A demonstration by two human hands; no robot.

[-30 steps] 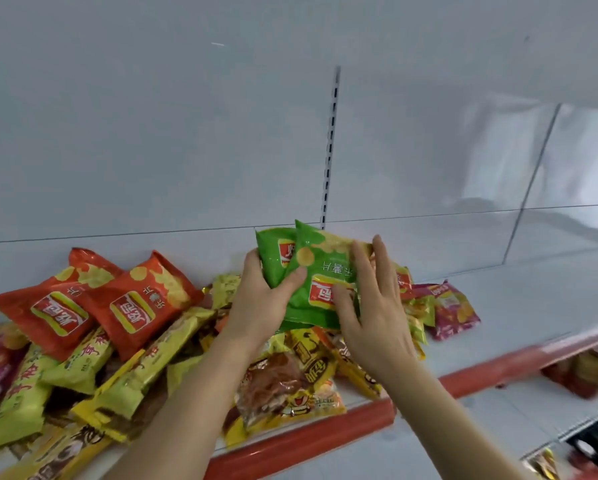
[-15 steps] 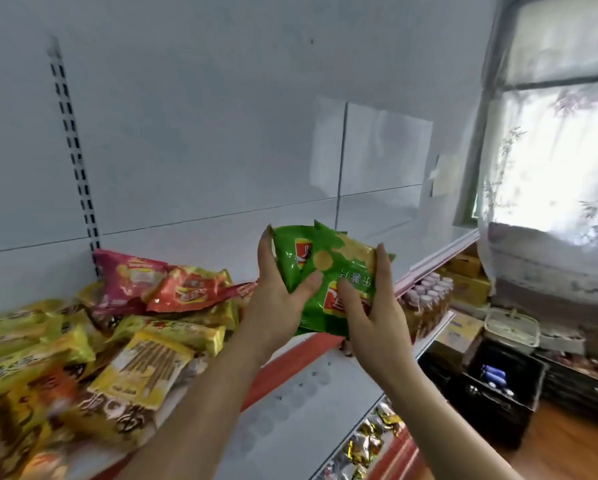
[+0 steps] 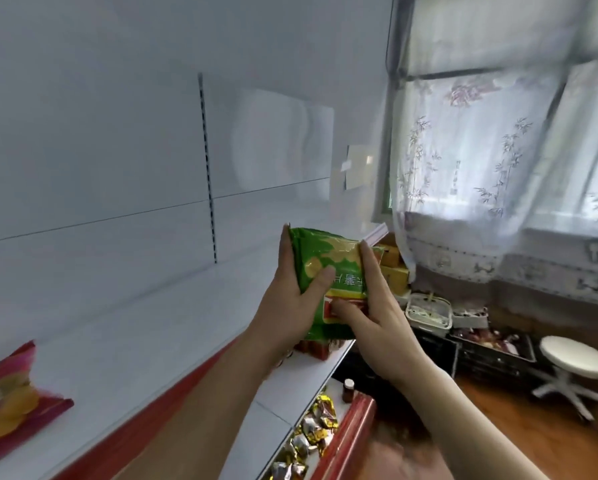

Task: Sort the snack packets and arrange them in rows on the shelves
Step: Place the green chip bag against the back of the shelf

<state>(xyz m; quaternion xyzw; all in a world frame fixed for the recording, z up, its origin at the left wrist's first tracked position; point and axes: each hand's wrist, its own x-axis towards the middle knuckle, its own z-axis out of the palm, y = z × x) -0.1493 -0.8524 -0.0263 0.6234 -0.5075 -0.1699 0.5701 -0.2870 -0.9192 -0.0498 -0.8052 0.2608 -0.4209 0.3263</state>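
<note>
Nearest the camera, two bare forearms reach up from the bottom edge toward a stack of green snack packets (image 3: 328, 271) held in the air between both hands, out in front of the white shelf (image 3: 145, 341) and above its red front edge (image 3: 173, 407). The left hand (image 3: 290, 303) grips the stack's left side: its fingers (image 3: 285, 251) run up behind the packets and the thumb presses across the front. The right hand (image 3: 377, 306) holds the right side, fingers laid straight up along the edge and the thumb pinching the lower front over a red and yellow label. The packets stand nearly upright, tilted a little to the right, and how many are in the stack cannot be told. Below the fingers and to the right, a lower shelf (image 3: 290, 386) carries small gold-wrapped sweets (image 3: 311, 427) and a little brown-capped bottle (image 3: 348, 389). Far to the left of the fingers, a red and pink snack packet (image 3: 10, 400) lies flat on the white shelf, well apart from the hands. Just behind the fingers, to the right, yellow boxes (image 3: 394, 271) sit stacked at the shelf's end. Further right and lower, dark crates (image 3: 491, 355) and a white basket (image 3: 427, 310) rest on the wooden floor, with a round white stool (image 3: 574, 358) beside them. Beyond all this, a sheer patterned curtain (image 3: 470, 150) hangs over a bright window.
</note>
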